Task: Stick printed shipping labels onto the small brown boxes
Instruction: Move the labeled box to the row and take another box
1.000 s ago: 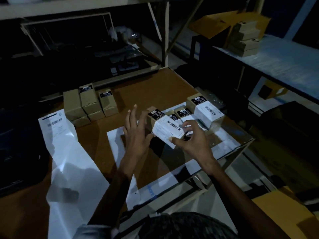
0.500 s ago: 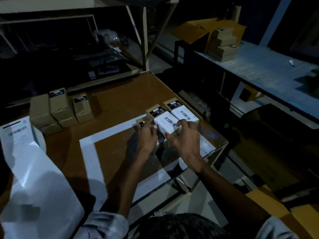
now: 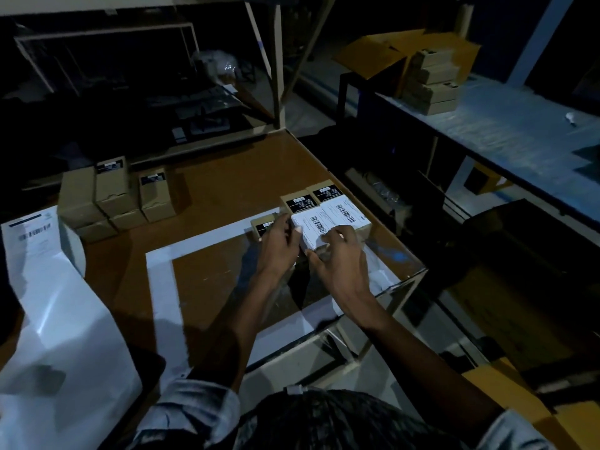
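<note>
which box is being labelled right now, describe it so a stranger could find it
Start at the brown table and go to the row of boxes at its right edge. The box being labelled is the middle one, with the left hand and right hand on it. The far neighbour also has a white barcode label but goes untouched; the near neighbour shows no white label.

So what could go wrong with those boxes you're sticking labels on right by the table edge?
The labelled boxes sit close to the table's right edge, so a nudge from the right hand might tip one off. It is dark, so the label on the middle box could end up crooked or wrinkled. The left hand also covers the small box beside it and could knock it.
</note>
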Action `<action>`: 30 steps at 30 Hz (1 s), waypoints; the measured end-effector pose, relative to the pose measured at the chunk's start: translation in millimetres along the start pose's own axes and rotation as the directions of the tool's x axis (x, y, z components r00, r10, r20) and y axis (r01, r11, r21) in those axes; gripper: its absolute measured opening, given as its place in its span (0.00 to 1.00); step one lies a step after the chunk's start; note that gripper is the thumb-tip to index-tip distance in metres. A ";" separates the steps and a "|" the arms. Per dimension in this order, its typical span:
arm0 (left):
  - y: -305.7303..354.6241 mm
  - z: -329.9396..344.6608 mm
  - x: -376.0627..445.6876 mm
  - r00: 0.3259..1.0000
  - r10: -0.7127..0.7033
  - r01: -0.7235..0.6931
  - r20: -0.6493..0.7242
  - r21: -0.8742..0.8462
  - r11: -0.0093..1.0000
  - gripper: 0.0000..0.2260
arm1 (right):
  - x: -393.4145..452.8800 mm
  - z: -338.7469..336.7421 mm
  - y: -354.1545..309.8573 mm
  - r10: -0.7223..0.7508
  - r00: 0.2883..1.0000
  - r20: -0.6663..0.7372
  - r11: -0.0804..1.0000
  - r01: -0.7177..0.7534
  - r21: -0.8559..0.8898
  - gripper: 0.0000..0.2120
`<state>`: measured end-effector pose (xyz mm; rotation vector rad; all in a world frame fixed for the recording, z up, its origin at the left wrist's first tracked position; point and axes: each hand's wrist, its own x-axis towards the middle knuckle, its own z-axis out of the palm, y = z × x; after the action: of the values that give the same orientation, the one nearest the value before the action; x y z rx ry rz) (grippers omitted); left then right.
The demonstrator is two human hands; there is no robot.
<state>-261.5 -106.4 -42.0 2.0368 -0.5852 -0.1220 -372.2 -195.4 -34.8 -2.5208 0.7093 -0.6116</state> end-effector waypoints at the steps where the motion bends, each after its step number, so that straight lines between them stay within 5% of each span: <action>1: -0.2 0.1 0.4 1.000 0.009 -0.009 0.007 0.002 1.000 0.18 | 0.4 -0.2 0.4 -0.005 1.000 -0.005 1.000 0.005 -0.004 0.18; 13: -19.2 -40.7 -9.6 0.995 -0.094 0.094 0.018 -0.002 0.996 0.14 | 20.0 -7.3 -39.2 -0.080 0.997 0.007 0.996 0.080 -0.044 0.15; 21: -76.6 -129.0 -9.4 0.965 -0.177 0.186 -0.194 0.028 0.982 0.11 | 48.5 48.3 -101.3 -0.295 0.944 0.148 0.939 0.258 0.229 0.07; 30: -126.7 -224.5 27.9 0.950 -0.176 0.213 -0.257 0.123 0.969 0.04 | 109.2 133.7 -185.5 -0.162 0.836 0.524 0.927 -0.053 0.371 0.08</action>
<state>-120.5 110.7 -27.7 2.2112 -0.2435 0.0579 -149.9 -75.6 -13.2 -2.1915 0.2701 -0.0079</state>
